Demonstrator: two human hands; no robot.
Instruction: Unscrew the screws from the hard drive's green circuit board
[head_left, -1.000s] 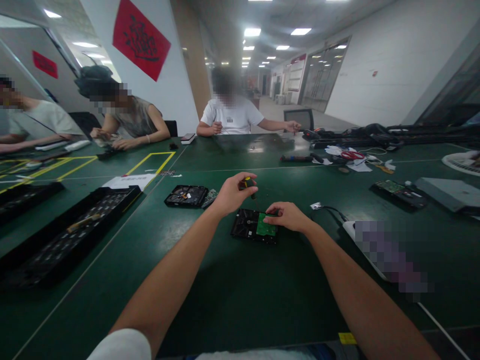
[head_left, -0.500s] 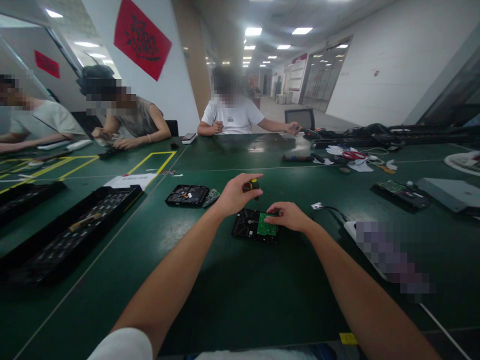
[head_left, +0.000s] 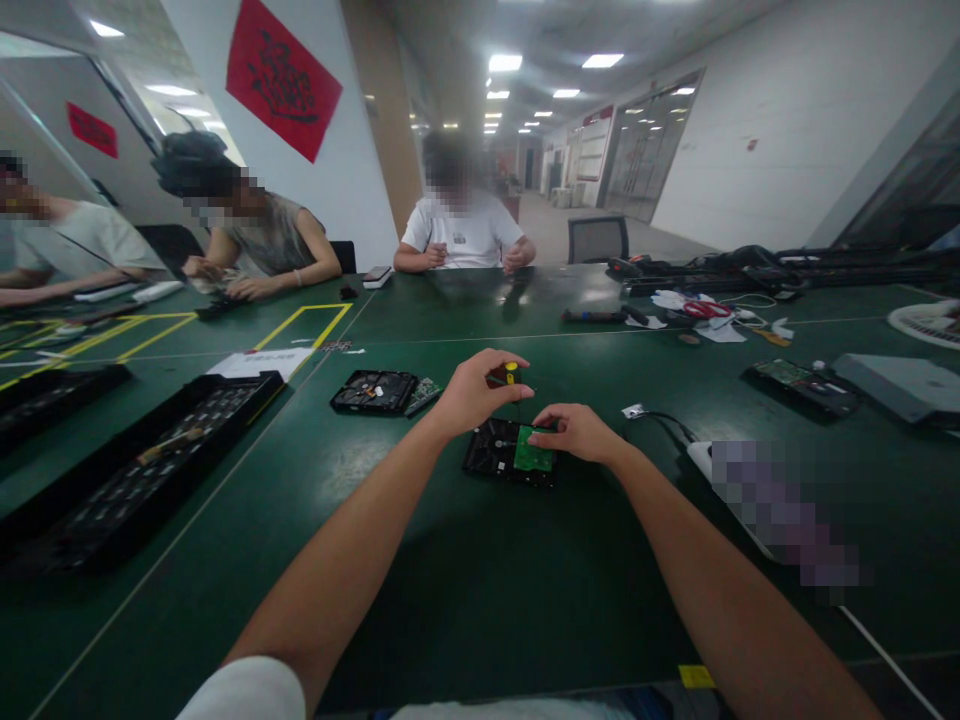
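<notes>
A black hard drive [head_left: 495, 455] with a green circuit board [head_left: 533, 456] lies on the green table [head_left: 465, 590] in front of me. My left hand [head_left: 474, 393] is closed round a small screwdriver [head_left: 507, 377] with a yellow and black handle, held just above the drive's far edge. My right hand [head_left: 574, 432] rests on the drive's right side, fingertips pressed on the green board.
A second opened drive [head_left: 373, 391] with a loose board lies to the left. Long black trays [head_left: 142, 460] run along the left side. A cable [head_left: 664, 420], more boards [head_left: 799, 385] and a grey box [head_left: 896, 385] sit right. Three people sit at the far side.
My left hand has shifted slightly right with the screwdriver, its tip now over the drive. The person opposite has drawn an outstretched arm back in. My right hand stays put.
</notes>
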